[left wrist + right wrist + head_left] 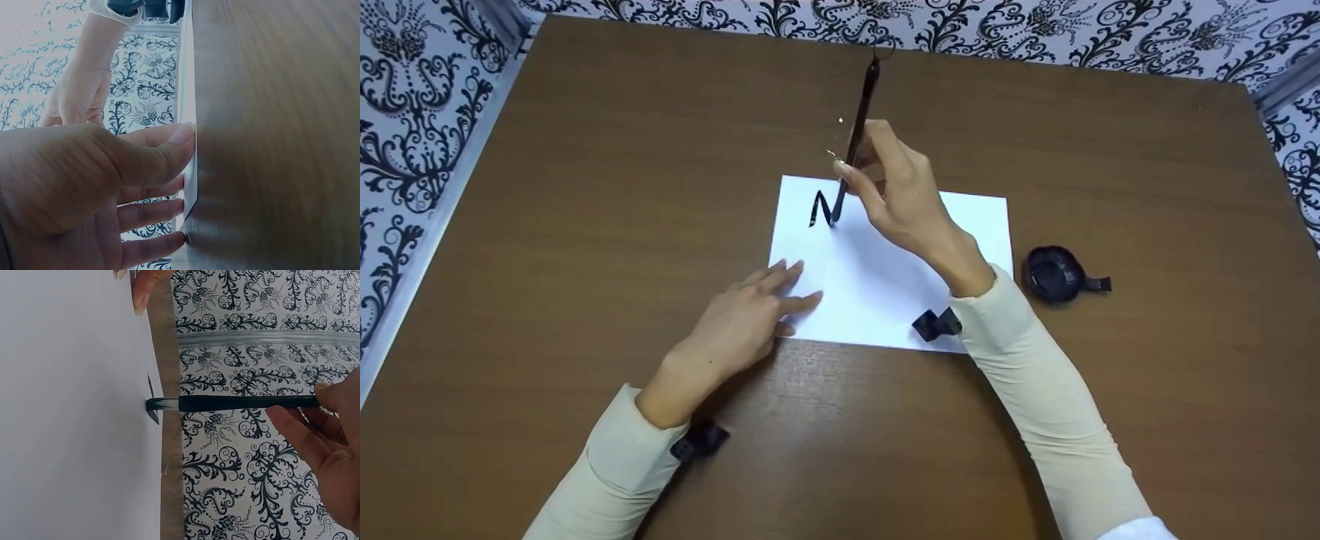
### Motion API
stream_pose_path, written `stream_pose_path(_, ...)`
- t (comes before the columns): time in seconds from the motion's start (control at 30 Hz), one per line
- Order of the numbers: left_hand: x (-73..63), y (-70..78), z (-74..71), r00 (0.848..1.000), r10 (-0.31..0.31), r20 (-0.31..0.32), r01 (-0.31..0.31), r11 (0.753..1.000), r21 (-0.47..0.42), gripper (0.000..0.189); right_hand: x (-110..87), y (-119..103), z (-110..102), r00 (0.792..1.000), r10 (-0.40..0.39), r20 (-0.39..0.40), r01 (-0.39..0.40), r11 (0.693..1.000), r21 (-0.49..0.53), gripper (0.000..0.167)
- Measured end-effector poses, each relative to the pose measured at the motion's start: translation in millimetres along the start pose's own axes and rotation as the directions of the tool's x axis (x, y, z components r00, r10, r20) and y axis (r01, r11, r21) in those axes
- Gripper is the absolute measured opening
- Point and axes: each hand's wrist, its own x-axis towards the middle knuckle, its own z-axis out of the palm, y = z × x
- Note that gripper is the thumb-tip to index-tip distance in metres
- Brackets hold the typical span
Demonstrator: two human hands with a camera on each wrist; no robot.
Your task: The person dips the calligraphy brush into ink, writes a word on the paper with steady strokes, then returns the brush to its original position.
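My right hand (901, 191) pinches a dark paintbrush (860, 112) between thumb and fingers, the handle rising nearly upright. In the right wrist view the brush's pale bristles (164, 404) end in a black inked tip that meets the paper. A white sheet of paper (855, 292) lies on the table beneath, bearing black zigzag strokes (820, 207) near its top left, and the brush tip is at the right end of them. Spread out, my left hand (735, 322) rests its fingertips on the sheet's lower left edge; the left wrist view shows its thumb (183, 134) at the paper's edge.
Right of the sheet stands a small black dish (1054, 274) with a short handle. Black wrist cameras are strapped at the left cuff (701, 441) and right cuff (937, 325). The brown table (622, 187) is bordered by black-and-white patterned wall covering (1035, 34).
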Motion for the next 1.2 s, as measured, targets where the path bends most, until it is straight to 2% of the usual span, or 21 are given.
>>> stream_pose_path(0.3, 0.1, 0.2, 0.4, 1.000, 0.020, -0.024, -0.020, 1.000, 0.002, 0.044, 1.2, 0.8, -0.5, 1.000, -0.012, -0.002, 0.012, 0.997, 0.078, 0.026)
stream_pose_path(0.87, 0.2, -0.3, 0.8, 1.000, 0.012, -0.012, -0.012, 1.000, -0.007, 0.044, 1.7, 2.7, -3.5, 0.997, -0.051, 0.049, 0.048, 0.996, 0.073, 0.020)
stream_pose_path(1.07, 0.3, 0.0, 0.1, 1.000, 0.006, -0.007, -0.006, 1.000, -0.011, 0.044, 2.3, 4.8, -2.5, 0.996, -0.075, 0.041, 0.072, 0.995, 0.069, 0.019)
stream_pose_path(1.2, 0.1, -0.2, 0.5, 1.000, 0.014, -0.025, -0.014, 1.000, -0.006, 0.043, 2.8, 5.9, -1.9, 0.996, -0.089, 0.030, 0.087, 0.994, 0.068, 0.016)
